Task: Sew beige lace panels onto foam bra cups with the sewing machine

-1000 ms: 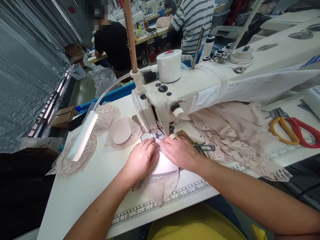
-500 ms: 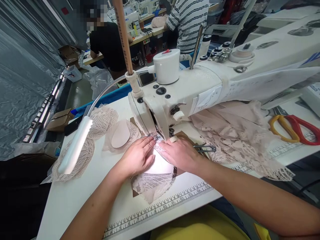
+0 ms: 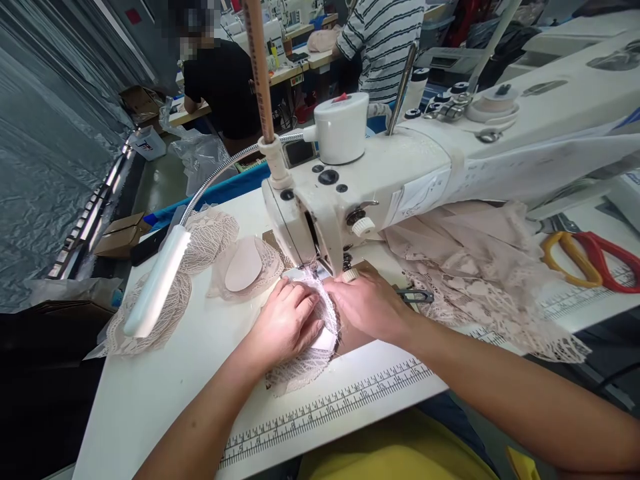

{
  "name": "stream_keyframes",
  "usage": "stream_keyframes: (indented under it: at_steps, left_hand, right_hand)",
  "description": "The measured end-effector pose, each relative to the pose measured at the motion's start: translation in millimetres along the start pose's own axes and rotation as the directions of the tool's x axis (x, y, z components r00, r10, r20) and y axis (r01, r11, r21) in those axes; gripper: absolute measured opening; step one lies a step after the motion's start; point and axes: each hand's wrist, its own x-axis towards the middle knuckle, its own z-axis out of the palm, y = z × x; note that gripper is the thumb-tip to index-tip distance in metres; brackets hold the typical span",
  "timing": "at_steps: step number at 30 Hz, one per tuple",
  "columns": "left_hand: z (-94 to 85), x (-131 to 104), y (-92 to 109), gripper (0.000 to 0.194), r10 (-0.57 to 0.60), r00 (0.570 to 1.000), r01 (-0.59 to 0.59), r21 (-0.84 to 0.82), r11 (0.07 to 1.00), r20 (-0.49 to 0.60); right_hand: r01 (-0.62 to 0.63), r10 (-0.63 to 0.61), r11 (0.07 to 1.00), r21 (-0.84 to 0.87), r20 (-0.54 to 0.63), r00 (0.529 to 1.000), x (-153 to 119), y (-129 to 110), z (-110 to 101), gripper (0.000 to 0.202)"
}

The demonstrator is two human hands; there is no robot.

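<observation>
A beige lace piece with a smooth pale panel lies under the needle end of a white sewing machine. My left hand rests on the lace, its fingers a little bent and the thumb apart, just left of the presser foot. On the other side, my right hand has its fingers pressed together at the lace's right edge, close to the foot. The grip of those fingertips on the edge is partly hidden. A lit lamp bar on a bendable metal neck hangs left of my hands.
Lace cups and a lace piece with an oval pad lie on the left of the white table. Right of the machine are heaped lace fabric and scissors with yellow and red handles. A printed ruler runs along the front edge. Two people sit beyond.
The lace piece has turned and narrowed under my left hand, baring more brown plate at right. My left fingers have drawn back and bent; my right hand has shifted slightly right.
</observation>
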Motion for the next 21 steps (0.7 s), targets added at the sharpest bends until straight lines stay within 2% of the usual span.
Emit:
stream_keyframes:
  at_steps: [4, 8, 13, 21]
  left_hand:
    - [1.5, -1, -2, 0.031, 0.023, 0.999, -0.024, -0.023, 0.999, -0.037]
    - [2.6, -2, -3, 0.031, 0.043, 0.997, -0.046, -0.035, 0.998, -0.064]
    - [2.8, -3, -6, 0.030, 0.047, 0.997, -0.051, -0.054, 0.997, -0.066]
    - [5.7, -3, -19, 0.032, 0.021, 0.997, -0.023, -0.037, 0.999, -0.073]
  right_hand:
    - [0.078, -0.076, 0.996, 0.052, -0.028, 0.997, -1, 1, 5, 0.025]
    - [0.118, -0.118, 0.993, 0.021, 0.030, 0.993, -1, 3, 7, 0.022]
    - [0.170, -0.169, 0.985, -0.010, 0.011, 0.985, -1, 3, 6, 0.022]
    - [0.121, -0.121, 0.993, -0.007, 0.031, 0.992, 2, 3, 9, 0.024]
